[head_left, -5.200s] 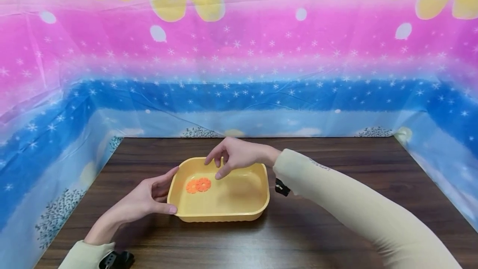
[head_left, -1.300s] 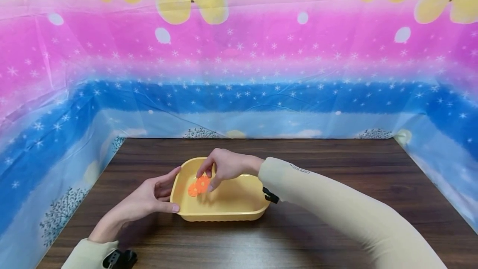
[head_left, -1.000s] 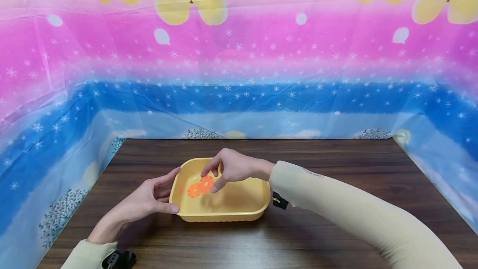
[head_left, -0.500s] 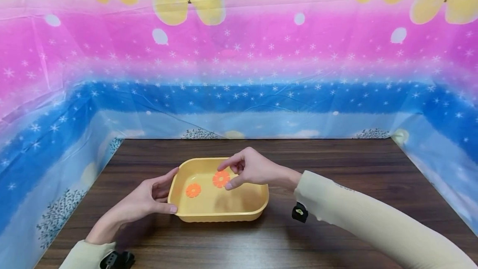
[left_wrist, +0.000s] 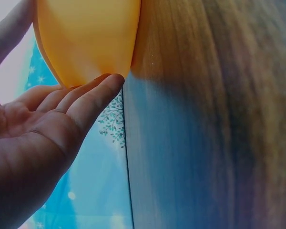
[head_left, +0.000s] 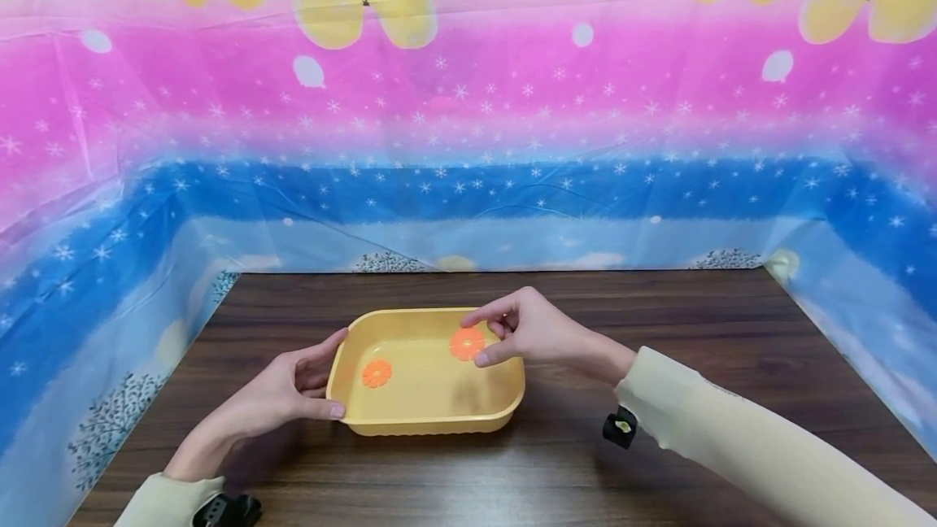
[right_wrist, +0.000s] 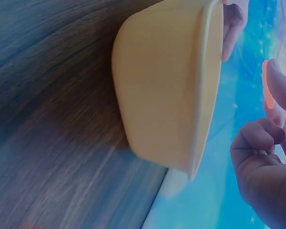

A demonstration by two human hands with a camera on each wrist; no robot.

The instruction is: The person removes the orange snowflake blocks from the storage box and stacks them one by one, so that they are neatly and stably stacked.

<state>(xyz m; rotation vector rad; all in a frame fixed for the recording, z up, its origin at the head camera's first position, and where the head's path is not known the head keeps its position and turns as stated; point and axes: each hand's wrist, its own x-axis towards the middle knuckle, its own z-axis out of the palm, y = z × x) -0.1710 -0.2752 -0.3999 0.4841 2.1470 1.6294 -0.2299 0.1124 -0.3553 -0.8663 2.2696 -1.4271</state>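
A yellow plastic basin (head_left: 424, 423) sits on the wooden table. My left hand (head_left: 274, 393) holds its left end, thumb at the near corner and fingers along the outer wall; the left wrist view shows those fingers nearly straight against the basin (left_wrist: 90, 38). Over the basin's right part, my right hand (head_left: 549, 333) pinches an orange snowflake building disc (head_left: 466, 343) by its edge, between thumb and index finger. Seen from the right wrist, that orange disc (right_wrist: 267, 83) is edge-on and above the rim. A second orange disc (head_left: 376, 373) lies flat on the basin floor at the left.
The dark wood table (head_left: 659, 462) extends around the basin. A patterned pink and blue cloth (head_left: 468, 185) hangs behind it and along both sides. Black wrist cameras, such as the right one (head_left: 620, 427), are strapped beneath the cuffs.
Two overlapping discs lay in the basin earlier. My right hand has taken one, lifted it off the other and carried it rightward. My left hand has kept its hold on the basin.
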